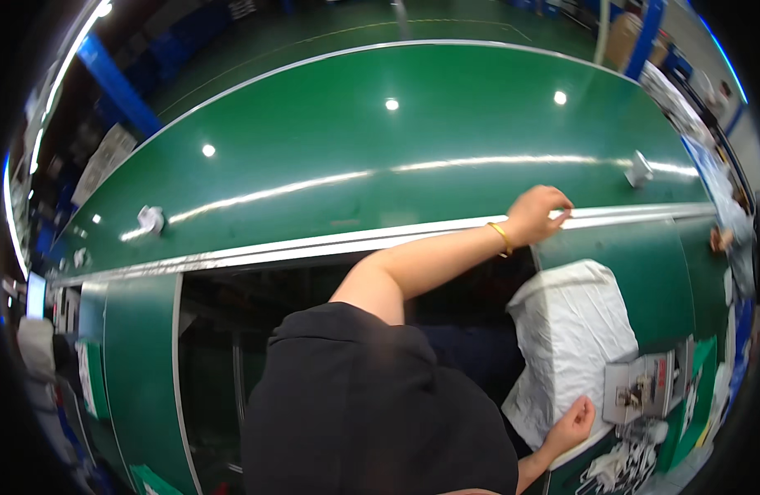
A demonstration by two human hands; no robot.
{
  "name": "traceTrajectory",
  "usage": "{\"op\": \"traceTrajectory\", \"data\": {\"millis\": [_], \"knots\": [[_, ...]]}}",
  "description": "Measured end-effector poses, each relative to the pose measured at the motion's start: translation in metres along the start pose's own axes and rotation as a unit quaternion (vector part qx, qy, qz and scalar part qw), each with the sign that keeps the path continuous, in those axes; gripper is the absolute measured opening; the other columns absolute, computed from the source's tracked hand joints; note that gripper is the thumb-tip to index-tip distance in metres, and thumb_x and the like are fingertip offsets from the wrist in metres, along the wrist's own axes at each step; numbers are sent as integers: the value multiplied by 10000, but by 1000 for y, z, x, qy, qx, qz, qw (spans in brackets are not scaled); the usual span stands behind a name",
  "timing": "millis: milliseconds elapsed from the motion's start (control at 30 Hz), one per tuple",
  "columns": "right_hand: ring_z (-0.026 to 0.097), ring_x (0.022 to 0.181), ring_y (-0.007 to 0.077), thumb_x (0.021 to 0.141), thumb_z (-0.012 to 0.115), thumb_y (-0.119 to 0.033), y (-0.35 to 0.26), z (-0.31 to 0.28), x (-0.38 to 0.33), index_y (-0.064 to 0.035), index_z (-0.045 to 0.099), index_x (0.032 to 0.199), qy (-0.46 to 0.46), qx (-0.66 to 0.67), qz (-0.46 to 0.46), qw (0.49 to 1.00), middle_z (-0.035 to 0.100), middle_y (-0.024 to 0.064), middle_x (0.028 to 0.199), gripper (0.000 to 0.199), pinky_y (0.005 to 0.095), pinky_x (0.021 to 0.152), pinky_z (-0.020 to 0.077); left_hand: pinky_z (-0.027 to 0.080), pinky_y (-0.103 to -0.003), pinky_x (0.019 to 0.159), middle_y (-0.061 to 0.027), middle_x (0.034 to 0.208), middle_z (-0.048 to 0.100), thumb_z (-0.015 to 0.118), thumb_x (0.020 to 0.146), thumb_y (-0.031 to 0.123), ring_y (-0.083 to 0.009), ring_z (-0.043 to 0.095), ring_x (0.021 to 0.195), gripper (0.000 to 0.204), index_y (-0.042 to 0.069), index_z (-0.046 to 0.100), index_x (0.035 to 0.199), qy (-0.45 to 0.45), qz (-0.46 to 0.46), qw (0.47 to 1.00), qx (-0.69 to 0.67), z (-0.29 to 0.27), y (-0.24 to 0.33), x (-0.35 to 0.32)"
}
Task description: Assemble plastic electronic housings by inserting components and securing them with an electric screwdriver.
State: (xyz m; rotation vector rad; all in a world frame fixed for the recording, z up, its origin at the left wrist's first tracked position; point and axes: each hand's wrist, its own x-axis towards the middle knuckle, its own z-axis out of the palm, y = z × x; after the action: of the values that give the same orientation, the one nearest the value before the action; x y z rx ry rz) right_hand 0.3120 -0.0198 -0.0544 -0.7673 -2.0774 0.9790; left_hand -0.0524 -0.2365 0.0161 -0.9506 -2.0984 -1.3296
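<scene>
My left arm, with a yellow bangle at the wrist, stretches across to the right. My left hand (537, 216) is over the white rail at the worktable's near edge, thumb and fingertips curled together in a pinch. Anything between them is too small to make out. Lower right, my right hand (572, 422) lies at the near edge of a wrinkled white cloth (574, 322), its fingers curled in. What they hold, if anything, is hidden. The cloth covers part of the right side table. Beside the right hand stands a grey printed box (640, 388).
A long green worktable (380, 107) runs across ahead. Crumpled white pieces (151, 219) lie on its left, and a small white item (638, 171) on its right. Black-and-white parts (619, 469) and a green bin (693, 412) are at lower right. Another person (733, 235) is at the far right.
</scene>
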Motion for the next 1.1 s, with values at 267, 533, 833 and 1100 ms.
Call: {"op": "traceTrajectory", "data": {"millis": [267,533,833,1100], "knots": [[614,757,132,986,629,-146,-1,-8,-4,56,668,1048,-9,-33,20,999,683,84,886,214,263,703,507,506,-418,866,-105,995,665,682,867,212,-319,623,983,131,90,702,911,-124,26,984,-126,84,59,7],[644,651,182,911,705,-140,-31,11,-9,1,696,965,22,-11,63,998,696,116,788,151,297,624,512,517,-431,864,-142,993,677,686,878,166,-334,636,959,162,56,698,996,-175,61,956,-229,157,117,18],[522,498,128,867,741,-131,-60,-3,0,-18,698,862,67,-62,14,996,587,56,603,120,280,481,399,523,-273,739,-65,919,711,656,944,157,-125,651,791,221,5,662,1103,-270,-133,910,-284,222,118,-15],[595,520,187,854,756,-150,-61,1,0,-42,694,854,60,-102,-25,993,635,69,638,124,307,487,439,520,-276,826,-79,984,703,643,968,141,-131,657,903,234,-53,640,1098,-316,-156,882,-314,212,112,-7]]}}
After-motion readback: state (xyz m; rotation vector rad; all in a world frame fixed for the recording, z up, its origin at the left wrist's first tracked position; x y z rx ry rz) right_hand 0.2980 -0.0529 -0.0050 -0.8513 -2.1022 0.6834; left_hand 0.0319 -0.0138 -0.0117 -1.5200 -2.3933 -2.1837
